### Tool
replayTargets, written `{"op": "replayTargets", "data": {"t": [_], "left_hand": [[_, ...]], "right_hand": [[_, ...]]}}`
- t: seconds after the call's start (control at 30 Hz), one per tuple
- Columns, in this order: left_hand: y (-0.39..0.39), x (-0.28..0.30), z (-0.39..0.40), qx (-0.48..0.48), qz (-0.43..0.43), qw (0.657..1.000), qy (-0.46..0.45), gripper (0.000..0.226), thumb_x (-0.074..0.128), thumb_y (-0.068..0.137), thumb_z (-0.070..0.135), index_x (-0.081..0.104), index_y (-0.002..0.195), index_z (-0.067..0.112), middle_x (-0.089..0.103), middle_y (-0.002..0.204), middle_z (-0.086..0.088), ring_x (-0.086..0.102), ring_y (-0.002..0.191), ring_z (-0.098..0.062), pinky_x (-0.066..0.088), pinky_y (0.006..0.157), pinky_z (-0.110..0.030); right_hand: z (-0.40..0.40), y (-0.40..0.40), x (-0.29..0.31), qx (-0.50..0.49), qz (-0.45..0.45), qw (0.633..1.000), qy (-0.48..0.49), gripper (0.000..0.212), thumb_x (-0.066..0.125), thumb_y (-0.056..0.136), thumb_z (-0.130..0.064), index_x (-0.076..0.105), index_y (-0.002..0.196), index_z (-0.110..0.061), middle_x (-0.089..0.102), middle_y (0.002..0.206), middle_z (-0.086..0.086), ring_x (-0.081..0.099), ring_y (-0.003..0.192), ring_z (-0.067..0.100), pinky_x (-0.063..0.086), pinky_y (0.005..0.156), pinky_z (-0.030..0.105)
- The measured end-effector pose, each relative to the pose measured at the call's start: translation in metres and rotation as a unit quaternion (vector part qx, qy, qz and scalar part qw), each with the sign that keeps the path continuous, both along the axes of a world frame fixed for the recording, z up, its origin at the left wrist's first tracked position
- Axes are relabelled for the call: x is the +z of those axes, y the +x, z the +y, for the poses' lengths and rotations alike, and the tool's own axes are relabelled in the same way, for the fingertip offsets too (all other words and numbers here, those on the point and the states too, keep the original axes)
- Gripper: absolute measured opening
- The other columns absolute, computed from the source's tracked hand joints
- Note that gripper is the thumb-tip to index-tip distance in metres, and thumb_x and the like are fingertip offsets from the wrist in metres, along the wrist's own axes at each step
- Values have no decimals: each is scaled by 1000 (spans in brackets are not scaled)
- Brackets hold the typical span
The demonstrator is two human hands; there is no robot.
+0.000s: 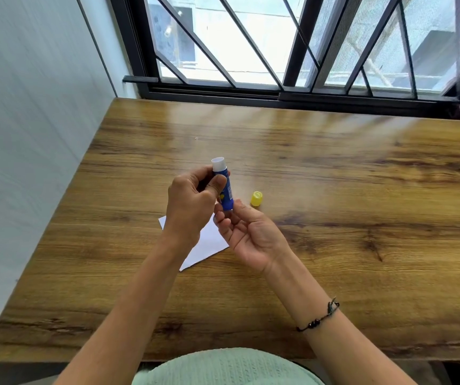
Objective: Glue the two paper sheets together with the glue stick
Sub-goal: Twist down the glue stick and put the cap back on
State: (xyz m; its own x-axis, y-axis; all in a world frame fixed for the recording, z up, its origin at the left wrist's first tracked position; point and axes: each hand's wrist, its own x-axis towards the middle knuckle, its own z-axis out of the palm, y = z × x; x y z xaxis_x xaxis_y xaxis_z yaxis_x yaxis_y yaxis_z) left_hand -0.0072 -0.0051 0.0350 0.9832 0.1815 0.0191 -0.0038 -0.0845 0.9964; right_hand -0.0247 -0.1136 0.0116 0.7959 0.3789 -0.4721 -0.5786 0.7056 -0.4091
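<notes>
You are holding the blue glue stick (pixel 224 187) upright above the white paper (pixel 209 240), your left hand (pixel 192 204) gripping its barrel while your right hand's (pixel 247 232) fingertips are pinching its base, probably to twist glue up. Its yellow cap (pixel 256 198) is standing just right of the stick, out of your way.

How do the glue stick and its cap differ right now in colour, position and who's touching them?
The glue stick has a blue body with a white open top; the cap is yellow. The glue stick is held above the table by the left hand and right hand; the cap sits on the table, untouched. The glue stick is longer.
</notes>
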Motion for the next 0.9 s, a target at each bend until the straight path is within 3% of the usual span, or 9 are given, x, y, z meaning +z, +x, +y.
{"op": "replayTargets", "data": {"t": [0.13, 0.3, 0.4, 0.5, 0.6, 0.7, 0.8, 0.9], "left_hand": [[-1, 0, 0, -7, -4, 1000, 2, 17, 56, 85, 4, 66, 89, 18, 66, 79, 6, 62, 73, -3, 54, 76, -24], [-1, -1, 0, -3, -3, 1000, 5, 16, 56, 85, 5, 66, 89, 17, 65, 78, 6, 61, 75, -8, 52, 74, -24], [-1, -2, 0, -8, 1, 1000, 4, 18, 56, 86, 5, 66, 88, 19, 66, 79, 7, 62, 74, -4, 53, 75, -21], [0, -2, 1, -9, 1, 1000, 0, 17, 56, 86, 5, 66, 89, 19, 66, 79, 8, 62, 69, 2, 53, 70, -15], [0, -1, 1, -13, 1, 1000, -15, 16, 56, 86, 5, 65, 91, 17, 65, 79, 6, 62, 65, 5, 50, 59, -9], [0, -2, 1, -9, -1, 1000, -7, 21, 56, 86, 4, 65, 84, 23, 65, 77, 5, 60, 63, 2, 52, 61, -13], [0, -3, -1, -11, 2, 1000, 1, 21, 57, 85, 5, 65, 83, 25, 65, 76, 6, 59, 68, -5, 51, 69, -19], [-1, -2, -1, -17, -1, 1000, -5, 18, 57, 85, 5, 66, 88, 20, 66, 78, 7, 61, 67, 2, 52, 69, -14]], "right_hand": [[-2, 0, 1, -10, -24, 1000, 1, 13, 45, 91, -2, 57, 94, -3, 69, 73, 15, 68, 65, 18, 54, 55, 19], [-2, -3, -2, 28, 6, 1000, 10, 30, 47, 92, -25, 59, 98, 2, 66, 71, 11, 64, 60, 14, 54, 54, 18], [-2, -2, -2, 10, -15, 1000, -7, 13, 48, 89, -10, 56, 96, -2, 66, 71, 12, 63, 60, 14, 53, 53, 17], [-2, -1, -3, -10, -30, 999, -12, 12, 52, 83, -1, 57, 93, -6, 69, 73, 14, 66, 63, 18, 55, 56, 19], [-2, -2, -2, 8, -31, 999, -1, 24, 58, 77, -14, 57, 99, -3, 69, 75, 13, 65, 64, 17, 55, 57, 20], [-1, -1, -4, 19, 8, 1000, 14, 33, 49, 89, -30, 59, 98, 1, 67, 70, 12, 62, 57, 14, 52, 49, 18], [0, -1, -7, 9, 9, 1000, 10, 30, 41, 95, -21, 59, 97, 2, 65, 66, 11, 60, 53, 12, 49, 46, 16], [0, -2, -6, -19, -21, 1000, 5, 16, 43, 93, -9, 55, 98, -1, 68, 69, 13, 63, 58, 14, 52, 52, 17]]}}
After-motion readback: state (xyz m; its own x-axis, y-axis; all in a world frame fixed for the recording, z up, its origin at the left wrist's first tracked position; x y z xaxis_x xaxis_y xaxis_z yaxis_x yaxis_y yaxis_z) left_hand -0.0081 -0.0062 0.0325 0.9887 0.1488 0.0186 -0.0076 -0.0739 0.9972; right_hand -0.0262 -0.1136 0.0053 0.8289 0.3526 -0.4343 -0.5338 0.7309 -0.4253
